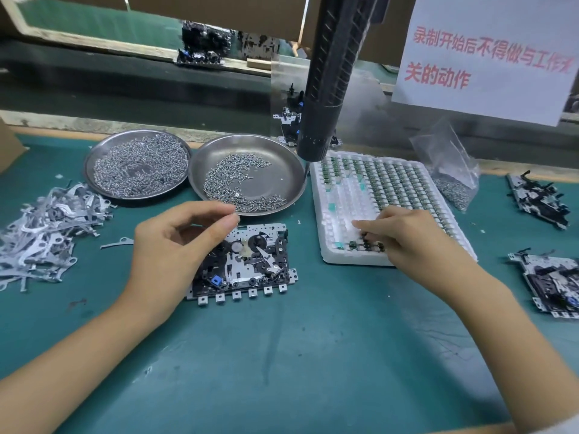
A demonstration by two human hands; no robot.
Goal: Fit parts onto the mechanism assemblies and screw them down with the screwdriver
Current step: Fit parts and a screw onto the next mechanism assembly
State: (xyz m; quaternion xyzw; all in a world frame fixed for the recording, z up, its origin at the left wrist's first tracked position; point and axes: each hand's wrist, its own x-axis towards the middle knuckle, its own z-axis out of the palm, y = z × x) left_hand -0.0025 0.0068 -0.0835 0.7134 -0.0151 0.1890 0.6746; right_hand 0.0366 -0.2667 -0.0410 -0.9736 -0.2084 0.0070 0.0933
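Note:
A cassette mechanism assembly (250, 267) lies flat on the green mat in front of me. My left hand (175, 245) hovers over its left side, thumb and forefinger pinched together at the near rim of a steel dish of screws (279, 158), seemingly on one tiny screw. My right hand (410, 242) reaches into the white foam tray (329, 227), its fingertips curled round a small dark-green part (365, 244) in the near row. The black electric screwdriver (326, 89) hangs untouched above the gap between dish and tray.
A second steel dish (94, 158), full of screws, stands at the left. A heap of flat metal levers (47, 230) lies far left, one loose lever (117, 243) beside it. Two more assemblies (539, 198) (551, 286) lie at the right, with a plastic bag of screws (448, 173) behind.

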